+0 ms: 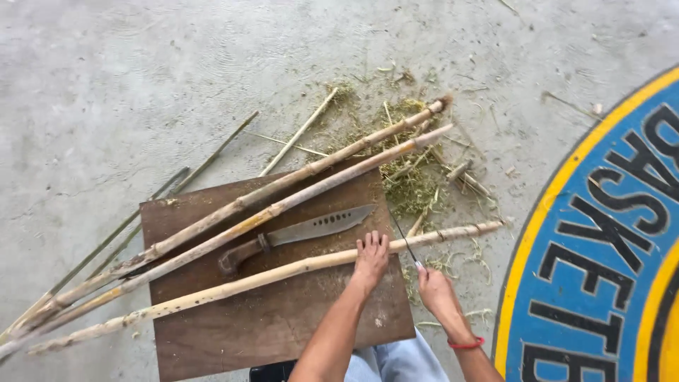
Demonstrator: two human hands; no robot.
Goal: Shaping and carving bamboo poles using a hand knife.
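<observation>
Brown board (283, 318) on grey concrete floor (106, 85); left hand (370, 258) fingers spread on bamboo pole (283, 272).

Three bamboo poles (233, 212) slant across the brown wooden board (283, 325), with a machete (297, 233) lying between the middle and nearest one, so the board's upper half is crowded. Its near part, below the nearest bamboo pole (212, 293), is bare wood. Thin green stalks (177, 184) bar the concrete floor (106, 85) left of the board. Shavings and offcuts (414, 184) litter the floor beyond the board's right corner. Farther left and up, the floor lies open.
</observation>
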